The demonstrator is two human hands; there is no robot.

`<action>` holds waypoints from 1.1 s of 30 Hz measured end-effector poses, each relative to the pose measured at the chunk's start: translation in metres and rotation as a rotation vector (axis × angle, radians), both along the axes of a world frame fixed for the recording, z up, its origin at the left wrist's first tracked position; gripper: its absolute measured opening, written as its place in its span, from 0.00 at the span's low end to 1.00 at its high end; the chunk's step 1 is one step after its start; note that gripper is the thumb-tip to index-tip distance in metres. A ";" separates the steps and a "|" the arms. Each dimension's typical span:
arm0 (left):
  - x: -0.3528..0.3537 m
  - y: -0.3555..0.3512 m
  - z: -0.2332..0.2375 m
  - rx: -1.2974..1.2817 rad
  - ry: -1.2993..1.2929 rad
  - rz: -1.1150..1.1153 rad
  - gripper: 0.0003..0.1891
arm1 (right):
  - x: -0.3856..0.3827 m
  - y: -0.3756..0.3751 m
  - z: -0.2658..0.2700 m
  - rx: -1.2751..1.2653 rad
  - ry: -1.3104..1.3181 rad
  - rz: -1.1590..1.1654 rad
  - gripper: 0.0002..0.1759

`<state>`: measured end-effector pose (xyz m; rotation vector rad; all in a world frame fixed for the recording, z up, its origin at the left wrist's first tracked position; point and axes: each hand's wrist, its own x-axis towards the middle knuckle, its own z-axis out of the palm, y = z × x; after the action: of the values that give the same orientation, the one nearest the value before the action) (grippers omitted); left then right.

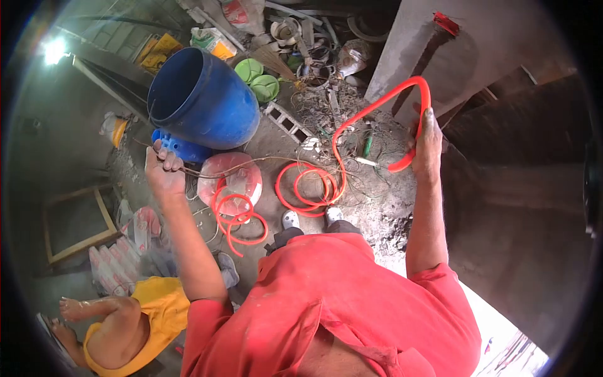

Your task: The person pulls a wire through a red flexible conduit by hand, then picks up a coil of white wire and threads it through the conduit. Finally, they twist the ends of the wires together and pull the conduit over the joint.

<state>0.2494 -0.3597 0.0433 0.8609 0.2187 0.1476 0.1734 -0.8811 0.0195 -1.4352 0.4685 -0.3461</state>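
My right hand [428, 147] is closed around a bright orange flexible conduit [424, 93], raised on the right side. The conduit arches above the hand, and its short end hangs below near the palm. From the arch it runs down to loose coils on the floor by my feet. Over on the left, my left hand [164, 173] is closed with its fingers curled on thin brownish wire [217, 171]. That wire stretches rightward across the floor area toward the coils; its far end is lost in a tangle.
A big blue barrel [213, 103] stands beyond my left hand. Near it lies a plastic-wrapped orange roll [250, 179]. A hollow block [287, 122], green lids [257, 78] and debris lie ahead. A person in yellow [160, 314] sits at lower left. A concrete wall [474, 50] rises at right.
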 end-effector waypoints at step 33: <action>-0.054 -0.111 -0.028 0.175 -0.008 -0.595 0.09 | -0.050 0.268 -0.009 0.020 0.057 0.532 0.18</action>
<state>0.1954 -0.4706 0.0157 1.0648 -0.0651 -0.3903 0.1234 -0.6128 0.0108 -1.4924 0.1218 0.1263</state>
